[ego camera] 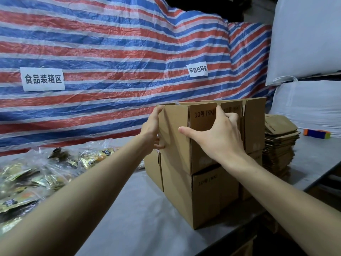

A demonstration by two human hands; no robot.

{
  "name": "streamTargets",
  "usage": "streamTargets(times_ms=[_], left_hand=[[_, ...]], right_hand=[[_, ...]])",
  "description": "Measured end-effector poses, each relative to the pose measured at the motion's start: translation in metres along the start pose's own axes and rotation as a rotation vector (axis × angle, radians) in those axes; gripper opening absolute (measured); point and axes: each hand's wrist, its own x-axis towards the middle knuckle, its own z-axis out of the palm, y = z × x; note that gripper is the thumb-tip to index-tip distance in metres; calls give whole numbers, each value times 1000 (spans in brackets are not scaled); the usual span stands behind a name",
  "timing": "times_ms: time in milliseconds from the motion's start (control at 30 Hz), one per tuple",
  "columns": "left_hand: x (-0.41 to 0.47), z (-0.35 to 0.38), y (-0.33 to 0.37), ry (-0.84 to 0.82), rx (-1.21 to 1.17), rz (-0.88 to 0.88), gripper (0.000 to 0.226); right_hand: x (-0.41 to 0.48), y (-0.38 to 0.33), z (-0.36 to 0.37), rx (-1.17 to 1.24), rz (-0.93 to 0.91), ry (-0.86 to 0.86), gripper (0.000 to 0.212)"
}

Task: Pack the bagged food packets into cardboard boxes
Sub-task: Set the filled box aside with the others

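Single head-worn wide-angle view, looking forward and down.
Close above the table point(147, 209), it faces the striped tarp point(110, 43); the top cardboard box point(175, 145) sits centre.

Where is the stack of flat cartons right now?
In the head view, the flat carton stack sits on the table at right, between the assembled boxes and a colourful block.

Your left hand point(150, 132) and right hand point(219, 137) are bare, with slim fingers point(220, 112). Both forearms run uncovered from wrist to the edge of view, long and smooth under the wide-angle lens.
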Motion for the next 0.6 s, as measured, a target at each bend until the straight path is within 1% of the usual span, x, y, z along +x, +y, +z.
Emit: streamTargets(times_ms=[167,267,367,467,533,600], left_hand=[[5,-1,-4,12,49,38,83],[2,-4,-5,28,75,68,79],[-4,-9,-6,20,81,105,68],[-10,-16,-9,2,101,167,47],[-15,-23,-10,-18,108,184,42],[-18,-31,-10,-27,111,185,41]], right_hand=[[-5,-2,-2,25,-8,-1,126],[-9,-4,-4,2,-29,45,123],[-10,-7,-7,-56,-95,138,121],[-12,-13,-8,-99,-204,220,119],[-14,-21,-5,-118,-266,236,116],[-17,-30,-3,-132,-287,215,113]])
